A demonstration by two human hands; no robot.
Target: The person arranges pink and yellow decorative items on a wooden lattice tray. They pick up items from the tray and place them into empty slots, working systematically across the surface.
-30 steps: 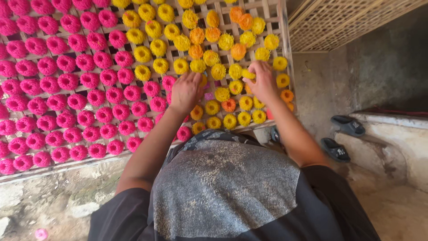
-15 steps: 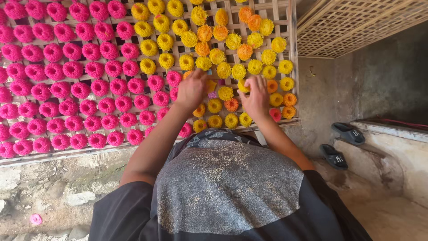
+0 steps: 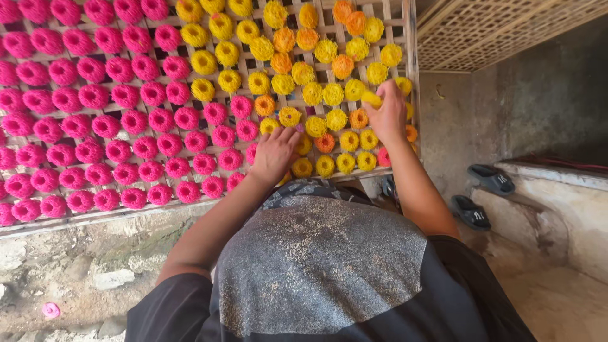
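A bamboo lattice rack (image 3: 410, 57) lies in front of me, covered with round frilly nests. Pink nests (image 3: 126, 120) fill its left part; yellow nests (image 3: 313, 92) and a few orange nests (image 3: 342, 65) fill the right. My right hand (image 3: 387, 117) is near the rack's right edge, its fingers pinched on a yellow nest (image 3: 372, 98). Near the rack's front edge, my left hand (image 3: 275, 153) rests palm down on the nests where pink meets yellow. Its curled fingers hide what is under them.
Another lattice rack (image 3: 506, 31) leans at the upper right. Two dark sandals (image 3: 491, 179) lie by a concrete ledge (image 3: 570, 196) on the right. Stony ground (image 3: 95, 272) runs below the rack, with one pink nest (image 3: 50, 310) on it.
My right hand has moved up and to the right and now pinches a yellow nest. My left hand has slid down toward the rack's front edge.
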